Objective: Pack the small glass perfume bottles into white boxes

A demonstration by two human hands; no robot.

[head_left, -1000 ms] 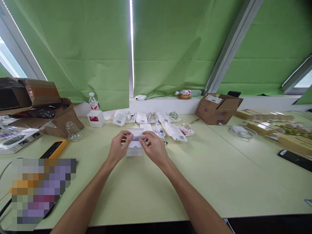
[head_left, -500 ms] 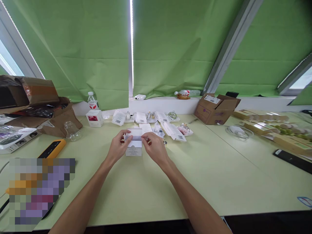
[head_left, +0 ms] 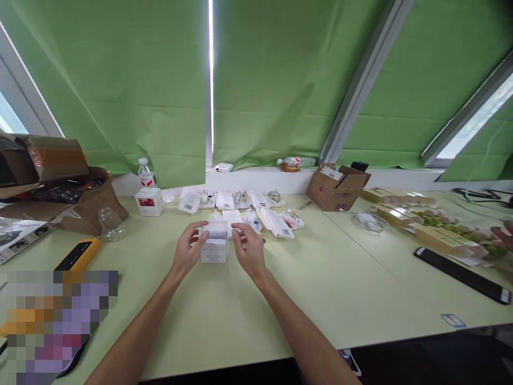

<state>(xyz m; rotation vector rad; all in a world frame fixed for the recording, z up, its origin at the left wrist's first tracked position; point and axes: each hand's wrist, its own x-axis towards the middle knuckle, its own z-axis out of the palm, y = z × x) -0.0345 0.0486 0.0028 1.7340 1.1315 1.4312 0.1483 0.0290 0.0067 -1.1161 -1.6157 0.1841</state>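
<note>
A small white cardboard box (head_left: 214, 252) with fine print on its front stands on the table, its top flap raised. My left hand (head_left: 188, 251) grips the box's upper left edge, thumb in front and fingers behind. Beside the right edge, my right hand (head_left: 249, 248) is open, thumb and fingers apart and nothing visible between them. Behind the box lie several white packets with barcodes (head_left: 276, 222) and small glass bottles. One round bottle (head_left: 273, 197) is at the back, and a pink-toned one (head_left: 292, 218) is at the right.
A white box with a red picture (head_left: 149, 202) and a clear jar (head_left: 110, 222) stand left. Cardboard boxes (head_left: 336, 187) flank the back. An orange power strip (head_left: 78, 255) is at left. Right are a black bar (head_left: 460, 274), yellow cartons (head_left: 441, 240) and another person's hand (head_left: 504, 235).
My right hand has come away from the box's flap and its fingers have parted. My left thumb has shifted to the box's left edge. The view has turned slightly right.
</note>
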